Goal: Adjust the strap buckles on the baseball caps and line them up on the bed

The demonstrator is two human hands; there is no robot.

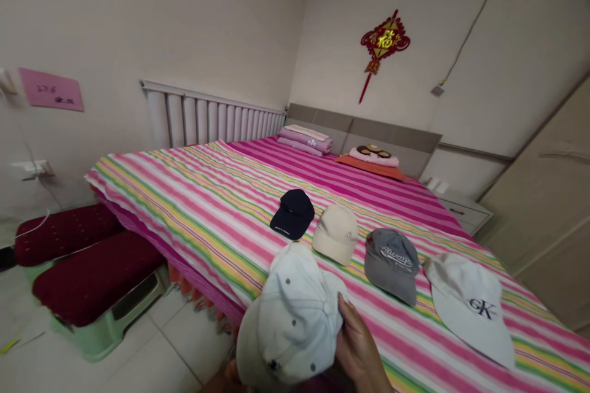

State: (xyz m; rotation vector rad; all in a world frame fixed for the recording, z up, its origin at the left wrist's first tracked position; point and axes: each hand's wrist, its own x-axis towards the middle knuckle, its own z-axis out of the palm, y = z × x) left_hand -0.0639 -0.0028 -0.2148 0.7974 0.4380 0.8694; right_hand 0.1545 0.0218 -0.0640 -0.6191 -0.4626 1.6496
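A pale blue-white baseball cap (297,313) is held up over the near edge of the bed, its brim towards the lower left. My right hand (359,344) is closed on the cap's right side, thumb on the outside. At the brim's lower left edge is my left hand (227,377), dim and partly cut off by the frame, its fingers closed on the brim. Beyond the held cap, a navy cap (295,212), a beige cap (336,233), a grey cap with lettering (391,264) and a white cap with dark letters (470,307) lie in a row.
Striped sheets cover the bed (184,187). Folded purple bedding (304,140) and a pink pillow (374,156) rest near the headboard (322,123). Two red-topped stools (92,276) stand at the left. A radiator (212,116) lines the wall; a nightstand (465,212) is at right.
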